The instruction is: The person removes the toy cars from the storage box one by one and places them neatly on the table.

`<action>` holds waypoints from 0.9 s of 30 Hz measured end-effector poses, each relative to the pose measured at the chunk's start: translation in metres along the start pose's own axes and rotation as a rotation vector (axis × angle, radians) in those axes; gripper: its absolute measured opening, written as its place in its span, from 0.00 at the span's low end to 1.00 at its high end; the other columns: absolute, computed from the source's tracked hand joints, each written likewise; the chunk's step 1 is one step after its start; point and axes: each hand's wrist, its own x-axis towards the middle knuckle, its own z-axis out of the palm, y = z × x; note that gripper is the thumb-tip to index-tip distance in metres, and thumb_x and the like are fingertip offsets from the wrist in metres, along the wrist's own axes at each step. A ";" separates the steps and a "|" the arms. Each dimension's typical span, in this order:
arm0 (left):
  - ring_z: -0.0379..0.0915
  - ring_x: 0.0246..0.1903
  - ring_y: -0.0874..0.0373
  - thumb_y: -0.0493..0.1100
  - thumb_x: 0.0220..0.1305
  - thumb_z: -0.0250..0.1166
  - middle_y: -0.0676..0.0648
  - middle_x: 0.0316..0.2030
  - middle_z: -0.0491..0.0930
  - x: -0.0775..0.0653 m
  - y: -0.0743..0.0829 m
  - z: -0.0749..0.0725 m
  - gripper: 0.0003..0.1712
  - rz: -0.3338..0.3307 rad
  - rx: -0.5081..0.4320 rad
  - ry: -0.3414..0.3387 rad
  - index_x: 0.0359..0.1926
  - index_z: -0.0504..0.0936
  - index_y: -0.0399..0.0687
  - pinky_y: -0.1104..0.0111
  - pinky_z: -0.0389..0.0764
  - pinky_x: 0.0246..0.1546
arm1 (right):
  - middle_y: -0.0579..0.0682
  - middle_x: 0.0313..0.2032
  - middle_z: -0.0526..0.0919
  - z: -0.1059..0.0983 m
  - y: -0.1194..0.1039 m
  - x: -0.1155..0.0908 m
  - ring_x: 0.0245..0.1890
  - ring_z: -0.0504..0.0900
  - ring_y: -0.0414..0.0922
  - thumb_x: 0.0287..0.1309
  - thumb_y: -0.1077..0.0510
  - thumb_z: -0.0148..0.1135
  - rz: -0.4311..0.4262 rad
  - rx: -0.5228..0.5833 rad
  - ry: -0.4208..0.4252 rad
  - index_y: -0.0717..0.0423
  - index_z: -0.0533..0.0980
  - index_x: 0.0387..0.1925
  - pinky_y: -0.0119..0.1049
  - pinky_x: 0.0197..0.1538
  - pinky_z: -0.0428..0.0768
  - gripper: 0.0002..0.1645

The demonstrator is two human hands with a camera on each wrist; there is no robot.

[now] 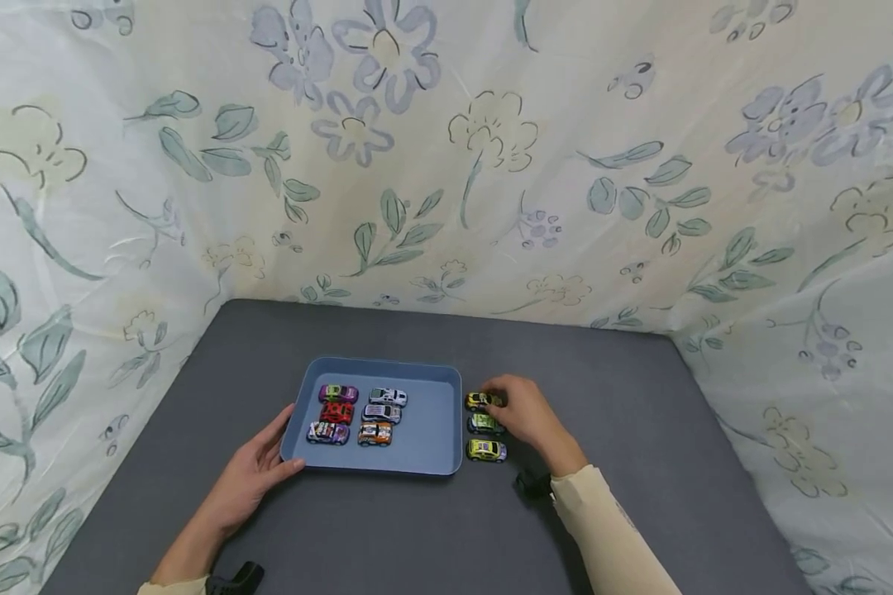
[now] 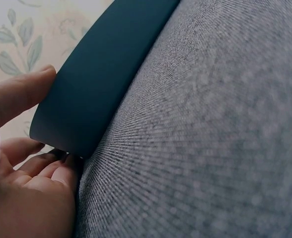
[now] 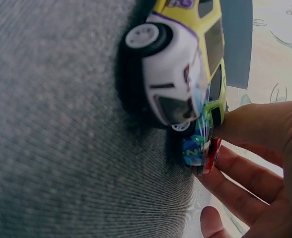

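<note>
A shallow blue tray (image 1: 422, 430) lies on the table, its near-left corner gripped by my left hand (image 1: 251, 475). In the left wrist view, the thumb touches the tray's outer wall (image 2: 101, 74) and the other fingers curl at its lower edge. Several toy cars stand in two columns inside, among them a red car (image 1: 337, 413) and an orange car (image 1: 375, 434). Beyond the tray's right side, my right hand (image 1: 524, 411) pinches a black-and-yellow toy car (image 1: 478, 401). Nearer me in that column are a green car (image 1: 484, 424) and a yellow car (image 1: 487, 450).
The dark grey table (image 1: 387, 529) extends around the tray. Floral-patterned white cloth (image 1: 446, 190) hangs behind it and along both sides. The tray's right part shows bare blue floor, close beside the outside column of cars.
</note>
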 end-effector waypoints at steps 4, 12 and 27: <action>0.38 0.82 0.33 0.33 0.75 0.70 0.28 0.84 0.41 -0.005 -0.005 0.005 0.55 -0.015 -0.026 -0.019 0.88 0.43 0.38 0.82 0.67 0.67 | 0.51 0.52 0.89 0.002 0.005 -0.009 0.53 0.87 0.53 0.64 0.66 0.75 0.013 0.016 -0.010 0.54 0.89 0.52 0.55 0.57 0.86 0.15; 0.38 0.82 0.33 0.33 0.76 0.69 0.28 0.85 0.41 -0.004 -0.005 0.003 0.54 0.000 -0.023 -0.022 0.88 0.43 0.39 0.81 0.68 0.67 | 0.48 0.53 0.89 0.006 0.007 -0.010 0.54 0.87 0.52 0.67 0.63 0.75 0.017 0.029 0.000 0.51 0.89 0.54 0.55 0.57 0.86 0.15; 0.38 0.82 0.32 0.34 0.76 0.69 0.28 0.84 0.42 -0.001 -0.002 -0.001 0.54 0.031 0.014 -0.010 0.88 0.44 0.39 0.83 0.66 0.67 | 0.53 0.57 0.86 0.000 -0.022 -0.008 0.60 0.84 0.56 0.71 0.59 0.73 -0.048 0.095 0.146 0.59 0.84 0.63 0.58 0.59 0.86 0.22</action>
